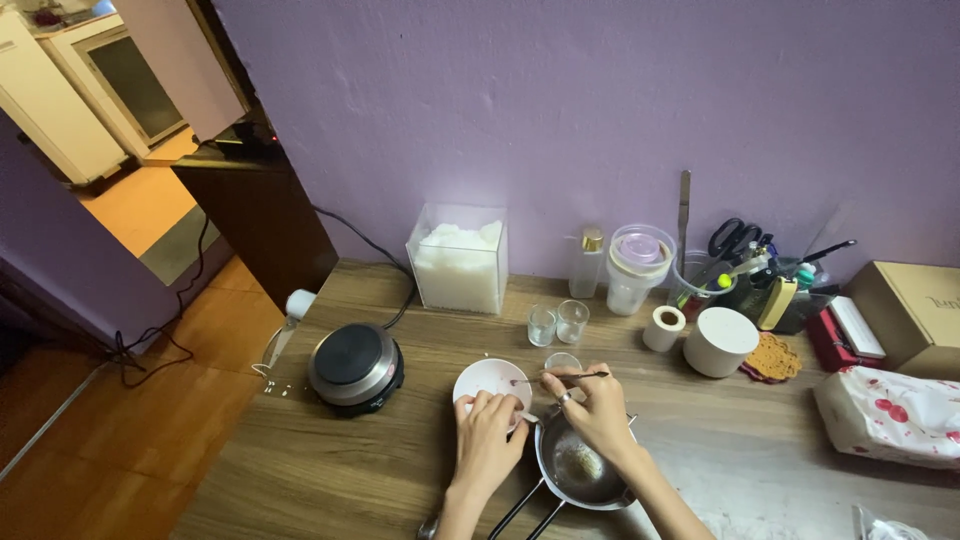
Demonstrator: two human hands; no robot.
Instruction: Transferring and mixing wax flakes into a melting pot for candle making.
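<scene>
My left hand [489, 430] grips the near rim of a small white bowl [491, 380] on the wooden table [330, 450]. My right hand [597, 408] pinches a thin dark stick [575, 377] whose tip reaches into the bowl. Just below both hands sits a small metal pot [580, 470] with a pale lump inside, its handle pointing toward me. A small glass [562, 361] stands right behind my right hand.
A round electric hot plate [356, 364] sits to the left. A clear box of white flakes [458, 259], two small glasses [557, 322], a bottle, plastic cups, a tape roll, a white round container [720, 340], a tool holder with scissors and a cardboard box [912, 315] line the back and right.
</scene>
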